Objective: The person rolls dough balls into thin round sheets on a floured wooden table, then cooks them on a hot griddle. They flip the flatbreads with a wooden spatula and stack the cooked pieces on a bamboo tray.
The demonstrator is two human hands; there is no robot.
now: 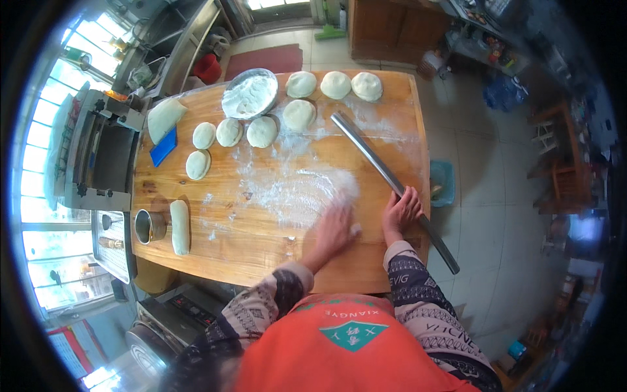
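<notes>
My right hand (402, 210) grips a long metal rolling pin (367, 152) that lies slantwise over the table's right edge, its near end jutting past it. My left hand (334, 228), blurred, is over the wooden tabletop (235, 264) at a patch of spread white flour (303, 196); whether its fingers hold anything is hard to tell. Several round dough pieces (300, 115) lie toward the back and left. Among them stands a metal bowl of flour (250, 93). A dough log (180, 228) lies at the left, beside a metal ring or cup (150, 226).
A larger dough lump (165, 117) touches a blue scraper (163, 147) at the back left. A dough-rolling machine (105, 152) adjoins the left edge, with a metal tray (113, 245) nearer me. A light-blue bin (443, 182) stands on the floor to the right.
</notes>
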